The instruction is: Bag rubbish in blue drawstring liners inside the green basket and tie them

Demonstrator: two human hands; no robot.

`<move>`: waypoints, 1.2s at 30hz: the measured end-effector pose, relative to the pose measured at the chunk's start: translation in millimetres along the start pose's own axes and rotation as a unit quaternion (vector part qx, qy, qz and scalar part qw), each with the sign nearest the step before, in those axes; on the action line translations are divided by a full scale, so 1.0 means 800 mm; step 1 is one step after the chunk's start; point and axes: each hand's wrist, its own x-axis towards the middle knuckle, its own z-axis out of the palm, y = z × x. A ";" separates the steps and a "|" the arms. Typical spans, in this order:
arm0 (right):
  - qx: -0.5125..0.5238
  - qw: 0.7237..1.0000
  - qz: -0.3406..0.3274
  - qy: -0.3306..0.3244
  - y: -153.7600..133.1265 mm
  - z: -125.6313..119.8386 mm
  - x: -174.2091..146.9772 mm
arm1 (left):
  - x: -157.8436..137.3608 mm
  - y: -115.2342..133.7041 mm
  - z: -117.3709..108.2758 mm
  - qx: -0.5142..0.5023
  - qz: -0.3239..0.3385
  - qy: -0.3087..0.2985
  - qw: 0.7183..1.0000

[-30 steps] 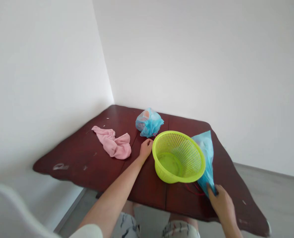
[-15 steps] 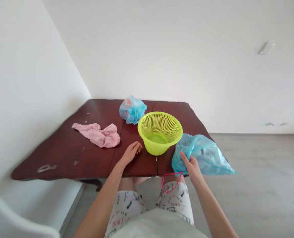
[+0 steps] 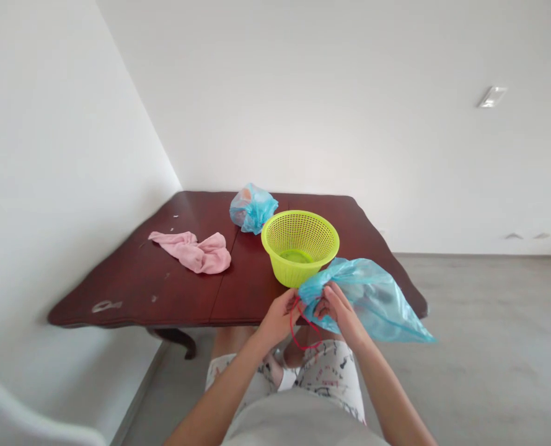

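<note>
A translucent blue plastic bag (image 3: 372, 294) lies at the table's front right edge, its pointed end sticking out to the right past the edge. My left hand (image 3: 282, 316) is closed at the bag's gathered mouth, where a red drawstring (image 3: 303, 341) hangs in a loop. My right hand (image 3: 338, 306) grips the bag's neck just to the right, fingers curled into the plastic. Something greyish shows dimly through the bag, too blurred to name. Directly behind the hands stands a yellow-green perforated plastic basket (image 3: 298, 238) with nothing in it.
A second, knotted-up blue bag (image 3: 253, 207) sits behind the basket at the back. On the left lies a crumpled pink cloth (image 3: 198, 253). The dark red wooden table (image 3: 131, 291) stands against white walls. A white chair back (image 3: 24, 409) shows at lower left.
My left hand has moved right from the tabletop to the bag's mouth and closed there. The bag's gathered end has shifted left, toward it. The view has tilted slightly.
</note>
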 end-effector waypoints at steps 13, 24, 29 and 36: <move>-0.232 0.962 -0.144 -0.003 -0.012 -0.007 -0.022 | -0.002 0.065 -0.010 0.117 0.029 -0.149 0.981; -0.306 0.917 -0.226 -0.118 -0.005 -0.012 -0.019 | 0.002 0.074 -0.025 0.155 -0.084 -0.029 0.984; -0.293 0.927 -0.234 -0.007 -0.003 -0.001 -0.033 | 0.008 0.041 -0.017 0.037 -0.091 0.023 0.995; -0.339 0.907 -0.248 -0.017 -0.011 0.000 -0.037 | -0.013 0.076 -0.018 0.178 -0.042 -0.025 0.983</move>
